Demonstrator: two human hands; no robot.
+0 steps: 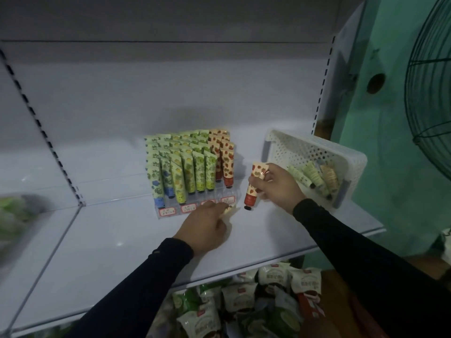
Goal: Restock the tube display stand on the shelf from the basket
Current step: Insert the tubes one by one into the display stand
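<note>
Scanning from the left, we see the white shelf (102, 240) carrying the tube display stand (192, 172), its rows filled with green, blue and yellow tubes and, at the right end, red strawberry ones. Our left hand (203, 228) rests on the shelf just in front of the stand, fingers curled round a small pale tube (228, 209) whose print we cannot read. Beside it, our right hand (278, 185) pinches a red strawberry tube (255, 186), cap down, its cap just above the shelf and just right of the stand's red column. Further right sits the white perforated basket (317, 152), with a few pale tubes (314, 180) left inside. To do this step well, we judge we should keep the tube upright, cap first, steer it to a free slot at the front of the red column, and lower it straight so neighbouring tubes are not knocked.
</note>
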